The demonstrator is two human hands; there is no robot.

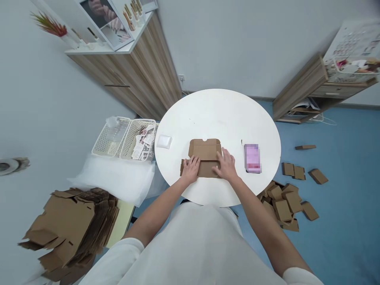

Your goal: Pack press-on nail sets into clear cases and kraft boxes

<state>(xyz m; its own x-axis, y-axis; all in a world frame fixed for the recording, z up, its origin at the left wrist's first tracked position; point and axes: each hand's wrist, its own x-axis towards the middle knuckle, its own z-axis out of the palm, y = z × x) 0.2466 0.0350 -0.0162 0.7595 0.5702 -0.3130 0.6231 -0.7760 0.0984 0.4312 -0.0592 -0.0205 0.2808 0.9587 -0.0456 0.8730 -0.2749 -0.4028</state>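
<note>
A brown cardboard box (pixel 204 149), partly folded, lies on the white oval table (pixel 219 114) in front of me. Its far panel has a small notch in the edge, and a nearer panel spreads toward my body. On the left part of the cardboard rests my left hand (pixel 191 168), fingers stretched out near the crease. My right hand (pixel 226 164) is at the right edge, its thumb over the near panel and its fingers apart along the side. Neither hand is wrapped round the cardboard.
A phone (pixel 252 158) with a pink screen lies to the right, a small white packet (pixel 164 141) to the left. Flat cardboard blanks (pixel 68 221) are stacked at lower left, beside white baskets (pixel 138 140). Folded boxes (pixel 282 209) are heaped on the floor at right.
</note>
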